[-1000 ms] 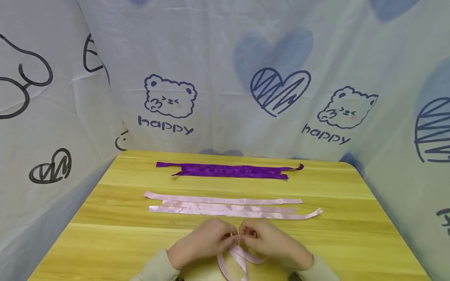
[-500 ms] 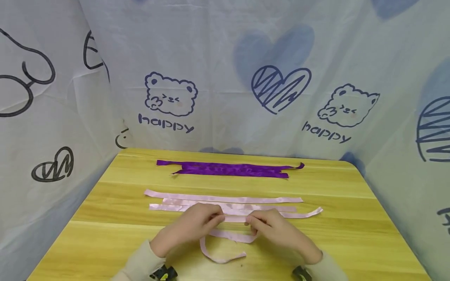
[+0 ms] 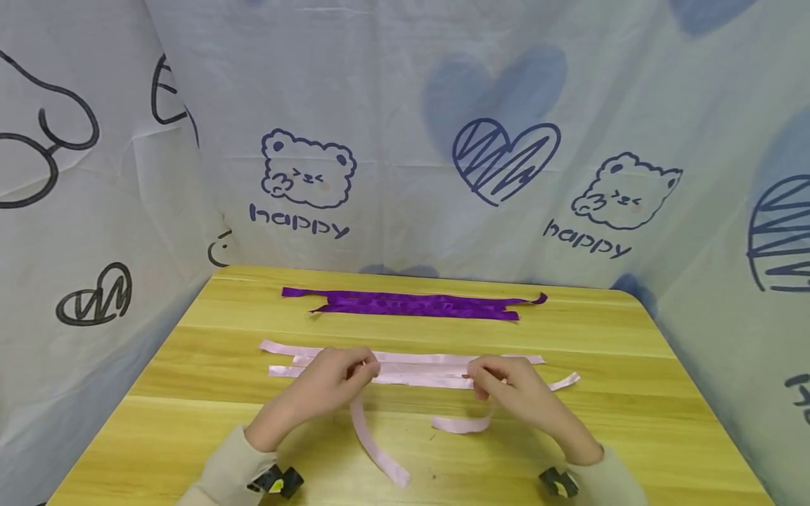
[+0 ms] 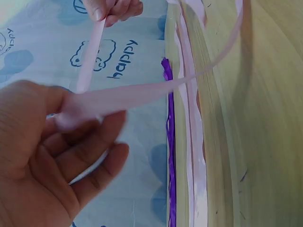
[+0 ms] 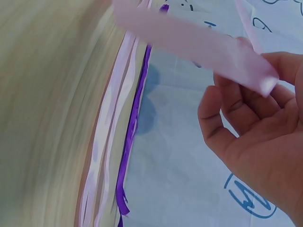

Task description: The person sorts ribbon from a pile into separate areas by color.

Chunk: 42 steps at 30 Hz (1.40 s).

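Note:
A pale pink satin ribbon [image 3: 378, 448] stretches between both hands, its two loose ends drooping toward the table. The left hand [image 3: 329, 383] pinches it between thumb and forefinger; the left wrist view shows the other fingers loosely bent beneath the ribbon [image 4: 132, 96]. Opposite, the right hand [image 3: 515, 385] pinches it too, and the ribbon [image 5: 189, 45] crosses blurred in the right wrist view. In the head view the stretched part overlaps several pink ribbons [image 3: 436, 358] laid side by side across the table.
Farther back lies a band of purple ribbons [image 3: 418, 305], parallel to the pink ones. The yellow wood-grain table [image 3: 190, 436] is bordered by a white printed cloth [image 3: 392, 84] at the back and sides. A dark wrist camera [image 3: 276, 481] sits below the left sleeve.
The hands have spread apart from being close together near the table's front and moved forward. The bunched pink ribbon is now drawn out between them, its ends hanging free.

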Available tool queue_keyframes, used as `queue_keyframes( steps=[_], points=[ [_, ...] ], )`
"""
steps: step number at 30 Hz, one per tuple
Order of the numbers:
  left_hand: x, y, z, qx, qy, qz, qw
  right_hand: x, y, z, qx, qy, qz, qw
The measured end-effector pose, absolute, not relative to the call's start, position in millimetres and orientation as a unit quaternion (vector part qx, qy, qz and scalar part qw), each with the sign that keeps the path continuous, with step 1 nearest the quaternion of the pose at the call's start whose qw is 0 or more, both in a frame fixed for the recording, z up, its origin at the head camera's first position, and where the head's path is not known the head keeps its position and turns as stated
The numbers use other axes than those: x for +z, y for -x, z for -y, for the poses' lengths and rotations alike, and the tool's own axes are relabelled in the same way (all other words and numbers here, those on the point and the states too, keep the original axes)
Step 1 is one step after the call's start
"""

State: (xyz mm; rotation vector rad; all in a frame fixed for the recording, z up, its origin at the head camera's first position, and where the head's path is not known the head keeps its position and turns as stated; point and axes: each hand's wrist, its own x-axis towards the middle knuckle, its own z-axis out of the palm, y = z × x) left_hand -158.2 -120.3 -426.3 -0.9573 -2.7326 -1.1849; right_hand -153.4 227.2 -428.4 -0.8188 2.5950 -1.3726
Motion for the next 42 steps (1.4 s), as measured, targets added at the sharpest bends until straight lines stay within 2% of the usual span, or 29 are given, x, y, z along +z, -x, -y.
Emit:
queue_keyframes(
  steps=[11,20,30,37,42],
  points=[
    [-427,161,120,-0.373,0.305,0.875,0.045,-424,155,-225,-0.456,0.253,-0.853,0.029],
    [-425,163,129,-0.395,0.286,0.873,0.020,-424,160,-228,-0.458,0.243,-0.855,0.017],
    [-422,165,150,-0.441,0.203,0.874,0.025,-422,160,-238,-0.468,0.218,-0.856,0.022],
    [-420,168,164,-0.485,0.180,0.855,0.047,-423,161,-245,-0.467,0.201,-0.861,0.013],
    [-420,168,169,-0.521,0.164,0.836,0.043,-421,160,-246,-0.475,0.196,-0.858,0.020]
  ],
)
